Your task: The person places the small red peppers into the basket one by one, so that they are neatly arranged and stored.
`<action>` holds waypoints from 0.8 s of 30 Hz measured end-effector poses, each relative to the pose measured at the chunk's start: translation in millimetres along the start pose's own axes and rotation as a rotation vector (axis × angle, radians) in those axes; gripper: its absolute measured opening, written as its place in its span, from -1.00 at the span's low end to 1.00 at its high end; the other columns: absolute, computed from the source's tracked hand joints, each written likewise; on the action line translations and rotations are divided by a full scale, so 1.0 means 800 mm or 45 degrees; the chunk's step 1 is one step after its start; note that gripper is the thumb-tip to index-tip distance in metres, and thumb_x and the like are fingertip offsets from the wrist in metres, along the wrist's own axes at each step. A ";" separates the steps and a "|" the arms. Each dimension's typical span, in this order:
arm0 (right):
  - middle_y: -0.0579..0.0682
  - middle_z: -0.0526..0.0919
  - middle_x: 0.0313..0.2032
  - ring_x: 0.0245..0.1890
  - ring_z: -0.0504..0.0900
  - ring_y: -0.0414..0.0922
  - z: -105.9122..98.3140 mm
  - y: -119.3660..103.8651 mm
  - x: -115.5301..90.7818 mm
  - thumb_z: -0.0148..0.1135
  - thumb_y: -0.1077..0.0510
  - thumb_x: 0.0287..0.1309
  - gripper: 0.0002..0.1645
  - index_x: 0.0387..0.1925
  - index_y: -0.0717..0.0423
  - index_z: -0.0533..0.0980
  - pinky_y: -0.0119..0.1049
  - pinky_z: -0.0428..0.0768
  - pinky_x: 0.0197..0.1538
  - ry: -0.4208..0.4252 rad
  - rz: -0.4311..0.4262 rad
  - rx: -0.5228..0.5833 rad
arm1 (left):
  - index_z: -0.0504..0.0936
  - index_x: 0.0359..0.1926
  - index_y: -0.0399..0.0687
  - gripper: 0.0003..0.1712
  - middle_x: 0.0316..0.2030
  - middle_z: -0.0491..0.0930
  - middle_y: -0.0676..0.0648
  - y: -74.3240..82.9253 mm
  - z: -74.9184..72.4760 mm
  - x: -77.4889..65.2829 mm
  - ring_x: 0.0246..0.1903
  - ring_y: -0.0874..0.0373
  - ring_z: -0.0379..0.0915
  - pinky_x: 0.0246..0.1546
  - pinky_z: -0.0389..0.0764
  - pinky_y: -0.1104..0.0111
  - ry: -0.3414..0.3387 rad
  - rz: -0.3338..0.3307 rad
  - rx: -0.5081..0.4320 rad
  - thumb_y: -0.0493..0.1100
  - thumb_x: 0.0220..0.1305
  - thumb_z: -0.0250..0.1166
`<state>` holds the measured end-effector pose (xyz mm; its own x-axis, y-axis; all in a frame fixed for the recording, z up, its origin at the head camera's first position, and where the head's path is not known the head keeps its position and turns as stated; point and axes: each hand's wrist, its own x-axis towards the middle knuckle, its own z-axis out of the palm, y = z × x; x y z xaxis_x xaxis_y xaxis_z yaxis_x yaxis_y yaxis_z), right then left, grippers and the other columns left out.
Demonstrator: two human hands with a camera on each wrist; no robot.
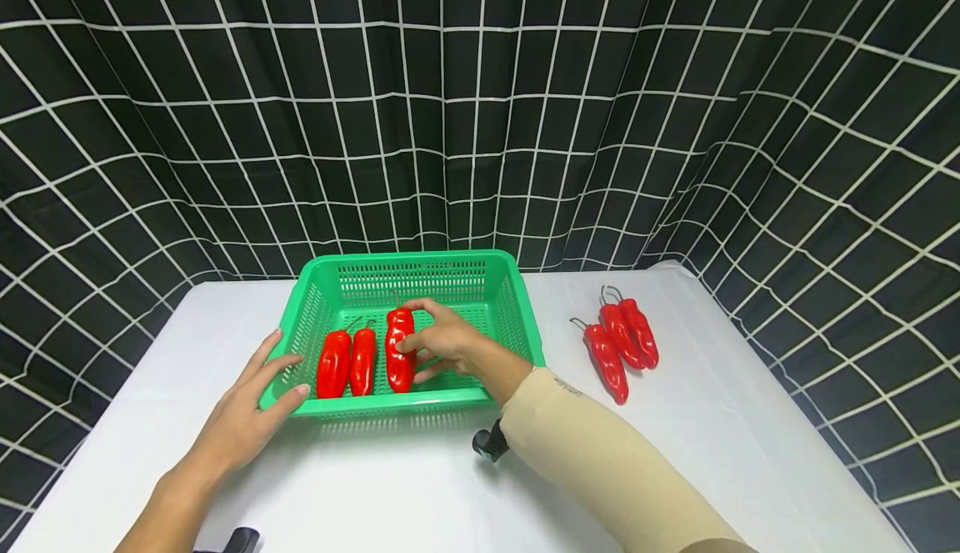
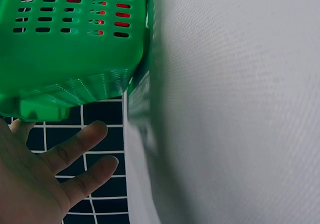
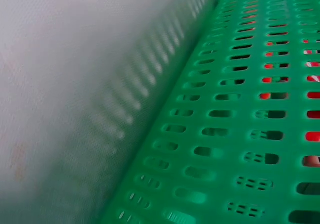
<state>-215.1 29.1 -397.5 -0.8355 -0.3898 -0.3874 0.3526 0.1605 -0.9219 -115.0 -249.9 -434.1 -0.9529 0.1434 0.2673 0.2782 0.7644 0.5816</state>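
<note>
Inside a green plastic basket, my right hand grips a long red pepper, its thumb across the pepper's side and its index finger near the stem end. Two more red peppers, one farther left and one beside it, lie in the basket to the left of the held one. At the basket's left front corner is my left hand, fingers spread and fairly straight by the rim. In the left wrist view, that hand holds nothing. The right wrist view shows mainly the slotted basket wall.
On the white table, three red peppers with stems lie together right of the basket. Behind and at the sides hangs a black curtain with a white grid. A dark strap end shows near the left wrist.
</note>
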 end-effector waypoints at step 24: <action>0.22 0.61 -0.29 -0.40 0.67 0.15 0.014 0.007 0.021 0.39 0.33 0.04 -0.24 0.26 -0.07 0.32 0.06 0.66 -0.37 0.023 0.085 -0.154 | 0.46 0.24 0.02 -0.49 0.49 -0.09 0.03 -0.001 0.000 0.000 0.27 -0.33 0.14 -0.08 0.26 -0.37 -0.005 -0.017 -0.010 0.09 0.36 0.17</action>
<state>-222.2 13.5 -409.2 -0.8196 -0.3582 -0.4471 0.3553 0.2943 -0.8872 -115.5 -250.5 -434.6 -0.9570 0.1358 0.2562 0.2663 0.7612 0.5913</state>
